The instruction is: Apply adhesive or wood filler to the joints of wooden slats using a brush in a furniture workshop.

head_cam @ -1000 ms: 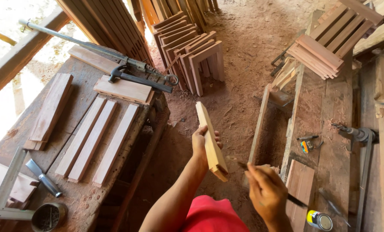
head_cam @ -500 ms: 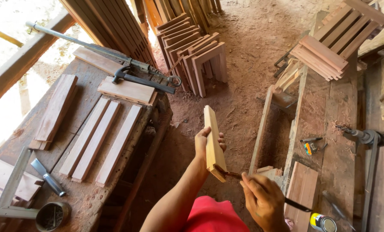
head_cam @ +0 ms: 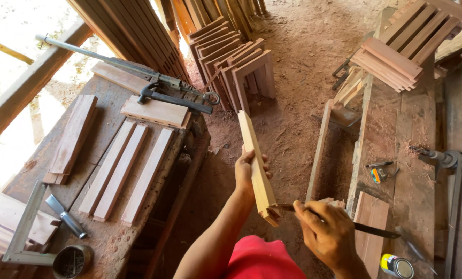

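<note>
A: While your left hand [head_cam: 249, 173] stays wrapped round the wood strip [head_cam: 256, 163], keep it tilted up like that, notched end low, near your lap over the dirt floor [head_cam: 293, 119] between the two benches.

B: And the right hand [head_cam: 324, 232]?

A: It's clenched on a thin dark tool [head_cam: 368, 230], looks like a brush or pick, can't tell which. Tip sits right at the notch on the strip's lower end. Work only inside that cut, short strokes, and don't let the strip twist in your grip.

B: Containers?

A: Two. Round tin [head_cam: 72, 261] at the near corner of the left bench [head_cam: 45, 160]: open top, dark inside, contents too murky to tell. Small can [head_cam: 396, 266] with a yellow band on the right bench [head_cam: 412, 134], just beside your right hand; the top is partly cut off by the frame, so I can't tell if it's open.

B: Anything else close by?

A: Flat boards [head_cam: 120, 170] lying side by side on the left bench, a hammer [head_cam: 174, 98] and a long bar clamp [head_cam: 122, 64] beyond them. Metal square [head_cam: 24, 227] near the tin.
</note>
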